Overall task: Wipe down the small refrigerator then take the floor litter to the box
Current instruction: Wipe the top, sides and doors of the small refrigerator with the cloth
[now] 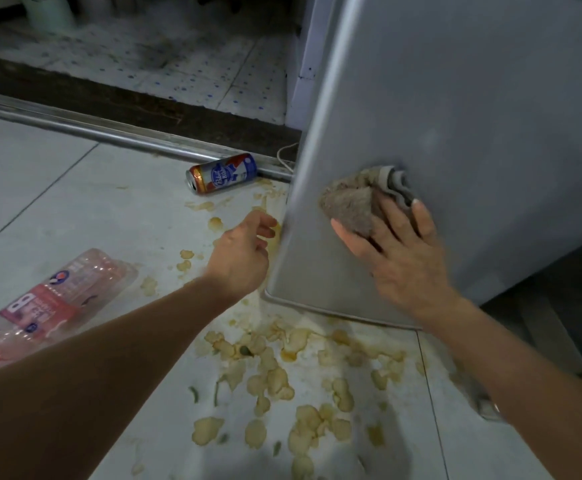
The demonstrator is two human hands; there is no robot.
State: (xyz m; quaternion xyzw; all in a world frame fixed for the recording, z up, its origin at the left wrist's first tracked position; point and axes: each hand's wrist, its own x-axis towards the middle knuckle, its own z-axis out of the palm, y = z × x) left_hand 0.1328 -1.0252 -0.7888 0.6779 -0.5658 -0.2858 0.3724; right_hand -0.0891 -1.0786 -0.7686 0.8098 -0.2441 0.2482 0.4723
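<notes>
The small grey refrigerator (pixel 473 116) fills the upper right, its door face toward me. My right hand (pixel 397 251) presses a crumpled brownish-grey cloth (pixel 355 202) flat against the lower part of that door, fingers spread over it. My left hand (pixel 244 251) hovers by the door's lower left edge with fingers loosely curled, holding nothing. On the floor lie a beer can (pixel 222 173) on its side near the threshold and an empty pink-labelled plastic bottle (pixel 50 299) at the left. Pale food scraps (pixel 282 379) and yellowish stains are scattered on the tiles below the door.
A metal door track (pixel 109 131) and a dark threshold run across the floor behind the can, with a dotted tiled floor (pixel 178 57) beyond. A white cord (pixel 284 155) lies by the refrigerator's corner. Dark space opens under the refrigerator at the right.
</notes>
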